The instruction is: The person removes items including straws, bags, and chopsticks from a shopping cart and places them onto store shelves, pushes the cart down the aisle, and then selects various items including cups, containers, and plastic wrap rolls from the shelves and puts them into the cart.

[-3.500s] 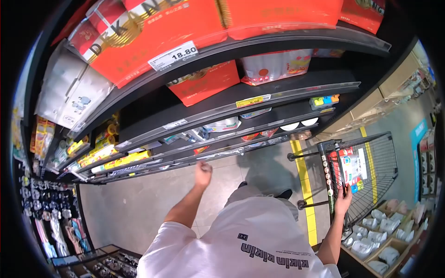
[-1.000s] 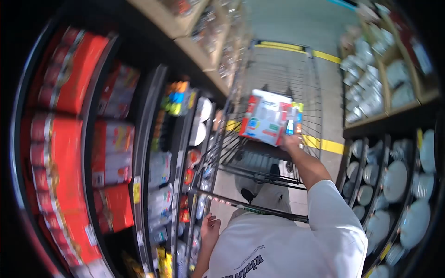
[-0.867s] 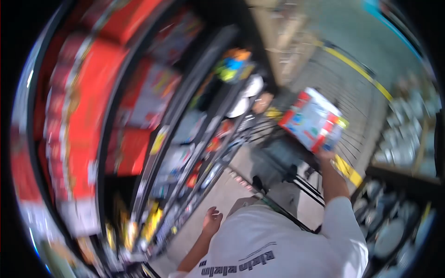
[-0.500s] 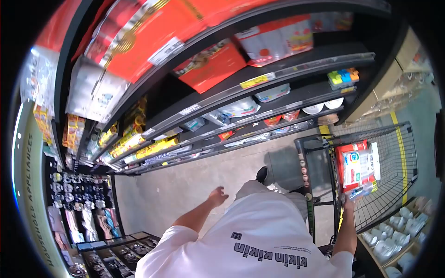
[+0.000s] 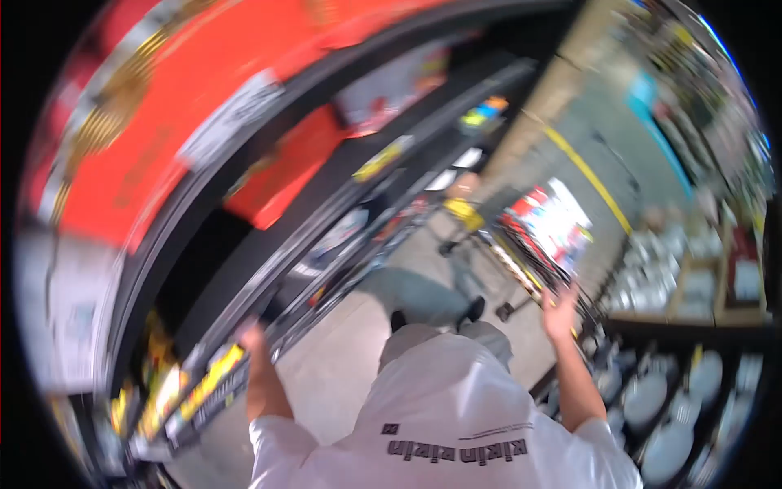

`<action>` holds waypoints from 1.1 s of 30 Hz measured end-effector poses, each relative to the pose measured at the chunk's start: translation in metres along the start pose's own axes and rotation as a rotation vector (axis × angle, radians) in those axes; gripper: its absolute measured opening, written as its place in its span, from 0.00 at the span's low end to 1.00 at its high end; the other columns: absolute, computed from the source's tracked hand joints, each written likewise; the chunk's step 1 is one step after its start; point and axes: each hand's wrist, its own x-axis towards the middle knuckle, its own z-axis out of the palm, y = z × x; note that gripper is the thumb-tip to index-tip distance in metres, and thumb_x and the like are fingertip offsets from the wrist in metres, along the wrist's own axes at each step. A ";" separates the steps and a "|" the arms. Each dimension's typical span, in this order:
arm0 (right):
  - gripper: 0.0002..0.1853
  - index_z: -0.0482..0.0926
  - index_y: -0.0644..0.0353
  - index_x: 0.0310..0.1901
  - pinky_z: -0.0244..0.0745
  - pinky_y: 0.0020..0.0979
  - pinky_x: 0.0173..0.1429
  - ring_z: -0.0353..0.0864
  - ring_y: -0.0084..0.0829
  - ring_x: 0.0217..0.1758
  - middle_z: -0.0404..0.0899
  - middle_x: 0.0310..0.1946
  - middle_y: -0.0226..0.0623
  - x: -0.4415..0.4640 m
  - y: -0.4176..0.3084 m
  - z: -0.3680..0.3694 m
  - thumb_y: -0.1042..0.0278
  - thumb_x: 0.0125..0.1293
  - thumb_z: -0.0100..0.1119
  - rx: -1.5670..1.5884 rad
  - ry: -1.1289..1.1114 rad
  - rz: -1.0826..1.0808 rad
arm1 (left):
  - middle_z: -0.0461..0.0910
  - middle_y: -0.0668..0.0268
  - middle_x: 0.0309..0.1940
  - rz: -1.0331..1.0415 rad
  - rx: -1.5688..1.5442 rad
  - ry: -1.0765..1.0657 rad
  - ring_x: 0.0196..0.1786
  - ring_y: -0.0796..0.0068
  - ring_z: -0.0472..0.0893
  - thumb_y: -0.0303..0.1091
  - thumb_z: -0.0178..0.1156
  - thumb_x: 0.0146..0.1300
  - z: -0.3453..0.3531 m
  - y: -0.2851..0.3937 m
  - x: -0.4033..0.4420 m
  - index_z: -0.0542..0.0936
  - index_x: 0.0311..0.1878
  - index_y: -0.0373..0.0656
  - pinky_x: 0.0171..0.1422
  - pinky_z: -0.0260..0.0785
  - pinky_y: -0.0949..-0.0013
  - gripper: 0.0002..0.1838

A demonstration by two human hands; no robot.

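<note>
My left hand (image 5: 253, 336) is raised beside the front edges of the lower shelves (image 5: 273, 281); motion smears its fingers, and anything in it cannot be made out. At the near end of the shopping cart's handle (image 5: 513, 265) is my right hand (image 5: 560, 311), its fingers apart. Whether it touches the handle is unclear from the blur. Just beyond the handle, a red and white package (image 5: 551, 218) lies in the cart, its top washed out by glare.
Large red boxes (image 5: 187, 98) fill the upper shelf at left, with a white box (image 5: 69, 306) below them. White dishware (image 5: 652, 265) sits in wooden bins at right, above racks of plates (image 5: 668, 444). Grey floor (image 5: 338, 346) lies between shelf and cart.
The view has turned and blurred. My left hand has moved from above the floor up to the shelf edges. My right hand has shifted from beside the package to the end of the cart handle.
</note>
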 end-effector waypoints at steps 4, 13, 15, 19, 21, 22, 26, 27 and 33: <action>0.22 0.84 0.61 0.43 0.78 0.49 0.53 0.83 0.55 0.49 0.83 0.48 0.55 -0.008 -0.057 -0.042 0.49 0.74 0.50 -0.026 -0.314 0.284 | 0.82 0.55 0.48 -0.291 -0.541 0.000 0.47 0.54 0.81 0.45 0.61 0.67 0.081 -0.029 0.036 0.82 0.52 0.41 0.54 0.73 0.47 0.19; 0.23 0.85 0.57 0.34 0.80 0.46 0.48 0.86 0.49 0.42 0.86 0.36 0.46 -0.046 -0.072 -0.033 0.45 0.71 0.52 -0.048 -0.080 0.181 | 0.83 0.50 0.50 -0.314 -0.658 -0.138 0.50 0.51 0.82 0.42 0.55 0.71 0.036 -0.013 0.021 0.83 0.52 0.39 0.58 0.73 0.50 0.18; 0.21 0.85 0.56 0.33 0.79 0.46 0.46 0.86 0.47 0.40 0.85 0.34 0.44 -0.052 -0.081 -0.036 0.47 0.71 0.53 -0.039 -0.077 0.187 | 0.83 0.49 0.50 -0.294 -0.645 -0.137 0.51 0.51 0.82 0.41 0.54 0.72 0.027 -0.014 0.014 0.84 0.51 0.38 0.59 0.73 0.50 0.18; 0.16 0.80 0.58 0.29 0.76 0.47 0.40 0.82 0.49 0.35 0.81 0.28 0.44 -0.067 -0.087 -0.031 0.56 0.69 0.57 -0.004 0.007 0.082 | 0.83 0.47 0.51 -0.245 -0.625 -0.136 0.52 0.49 0.82 0.40 0.51 0.74 0.010 -0.009 0.004 0.84 0.51 0.37 0.60 0.73 0.52 0.18; 0.16 0.80 0.58 0.28 0.75 0.47 0.40 0.82 0.50 0.35 0.80 0.28 0.44 -0.073 -0.090 -0.032 0.56 0.69 0.57 0.019 0.025 0.067 | 0.84 0.46 0.49 -0.179 -0.563 -0.068 0.50 0.48 0.82 0.39 0.51 0.74 0.008 -0.007 -0.005 0.84 0.50 0.35 0.58 0.73 0.51 0.18; 0.16 0.80 0.58 0.28 0.75 0.47 0.40 0.82 0.50 0.35 0.80 0.28 0.44 -0.074 -0.091 -0.032 0.56 0.69 0.57 0.020 0.036 0.058 | 0.84 0.45 0.46 -0.137 -0.509 -0.009 0.46 0.47 0.83 0.40 0.52 0.73 0.010 -0.007 -0.007 0.84 0.50 0.34 0.54 0.73 0.50 0.18; 0.16 0.82 0.58 0.29 0.76 0.47 0.42 0.82 0.49 0.37 0.81 0.30 0.44 -0.079 -0.094 -0.035 0.55 0.70 0.57 0.044 -0.011 0.087 | 0.84 0.46 0.48 -0.532 -1.003 -0.039 0.46 0.48 0.82 0.35 0.52 0.74 -0.010 0.004 -0.031 0.83 0.47 0.29 0.53 0.73 0.57 0.17; 0.17 0.83 0.57 0.31 0.76 0.47 0.43 0.83 0.48 0.38 0.82 0.31 0.44 -0.080 -0.091 -0.033 0.54 0.71 0.56 0.032 -0.028 0.083 | 0.84 0.43 0.44 -0.627 -1.062 0.044 0.41 0.45 0.83 0.32 0.56 0.71 -0.049 0.013 -0.038 0.82 0.46 0.26 0.48 0.73 0.54 0.15; 0.18 0.83 0.56 0.32 0.77 0.45 0.45 0.83 0.47 0.41 0.83 0.33 0.41 -0.079 -0.092 -0.033 0.52 0.71 0.54 0.023 -0.088 0.132 | 0.83 0.47 0.53 -0.277 -1.055 0.235 0.60 0.47 0.80 0.14 0.54 0.58 -0.085 0.012 -0.096 0.82 0.55 0.32 0.69 0.68 0.56 0.21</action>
